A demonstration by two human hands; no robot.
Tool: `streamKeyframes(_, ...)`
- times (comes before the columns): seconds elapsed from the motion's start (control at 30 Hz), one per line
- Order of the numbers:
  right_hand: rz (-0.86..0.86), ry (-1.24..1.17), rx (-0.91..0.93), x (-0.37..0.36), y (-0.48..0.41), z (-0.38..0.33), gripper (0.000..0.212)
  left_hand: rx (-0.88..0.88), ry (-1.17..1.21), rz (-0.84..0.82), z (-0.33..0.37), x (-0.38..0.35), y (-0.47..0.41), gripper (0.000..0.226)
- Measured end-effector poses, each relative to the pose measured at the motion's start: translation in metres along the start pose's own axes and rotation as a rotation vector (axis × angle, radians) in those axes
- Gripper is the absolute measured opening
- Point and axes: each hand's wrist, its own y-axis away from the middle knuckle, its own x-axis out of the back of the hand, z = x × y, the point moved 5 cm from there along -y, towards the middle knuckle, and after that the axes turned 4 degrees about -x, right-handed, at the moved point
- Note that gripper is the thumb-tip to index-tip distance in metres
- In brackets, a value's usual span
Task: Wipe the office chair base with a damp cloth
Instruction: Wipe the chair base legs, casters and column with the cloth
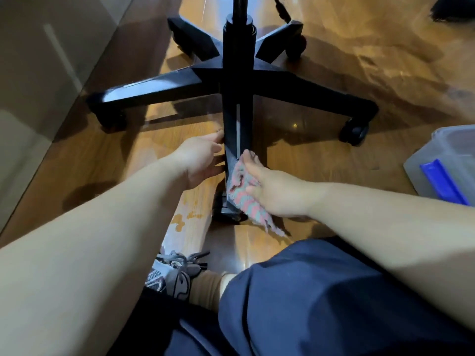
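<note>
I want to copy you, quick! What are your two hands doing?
Left hand: touching the chair leg, grip unclear.
Right hand: open, pressing the cloth.

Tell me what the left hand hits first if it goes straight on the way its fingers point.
The near leg of the chair base. The left hand points rightward at that leg's left side, fingertips seemingly already against it, though depth is hard to judge.
</note>
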Motion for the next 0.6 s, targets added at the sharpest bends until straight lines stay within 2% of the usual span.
streamKeyframes(0.1, 0.045, -0.149, -0.011, 0.008, 0.010, -0.003, 0.071, 0.001, 0.009, -0.021, -0.002, 0.001, -0.001, 0.055)
streamKeyframes(0.27, 0.291, -0.402, -0.118, 0.025, -0.012, -0.005, 0.061, -0.001, -0.024, -0.019, -0.005, 0.001, -0.006, 0.053)
streamKeyframes(0.37, 0.322, -0.409, -0.145, 0.030, -0.027, -0.002, 0.061, 0.018, 0.038, -0.020, -0.007, 0.006, -0.009, 0.058)
streamKeyframes(0.47, 0.154, -0.537, -0.139, 0.024, -0.023, 0.009, 0.074, 0.026, 0.063, -0.020, -0.006, 0.007, -0.010, 0.058)
streamKeyframes(0.53, 0.013, -0.479, -0.099, 0.016, -0.010, 0.013, 0.083, 0.011, 0.053, -0.026, -0.006, 0.006, -0.007, 0.058)
streamKeyframes(0.6, -0.045, -0.432, -0.086, 0.011, 0.000, 0.016, 0.086, 0.007, 0.042, -0.031, -0.005, 0.004, -0.004, 0.059)
